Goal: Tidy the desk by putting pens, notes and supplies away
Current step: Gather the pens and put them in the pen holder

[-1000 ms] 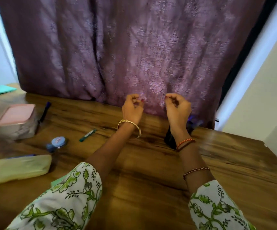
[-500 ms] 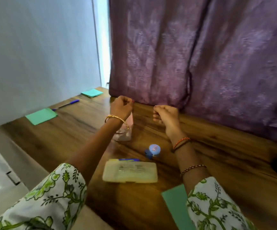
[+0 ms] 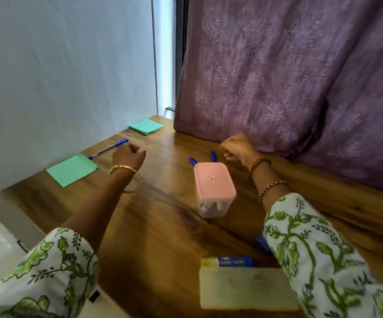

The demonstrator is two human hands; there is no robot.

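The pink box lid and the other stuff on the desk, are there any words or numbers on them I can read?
None can be read.
Pink lid of the clear box: a tiny mark in the middle, too small to read.
Blue item behind the pale yellow case: yellowish marks, too blurred to read.
Green notes and: no writing shows.

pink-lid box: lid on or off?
On. The pink lid sits flat across the top of the clear box, covering it to the rim all round. Whether it is snapped tight, cannot tell.
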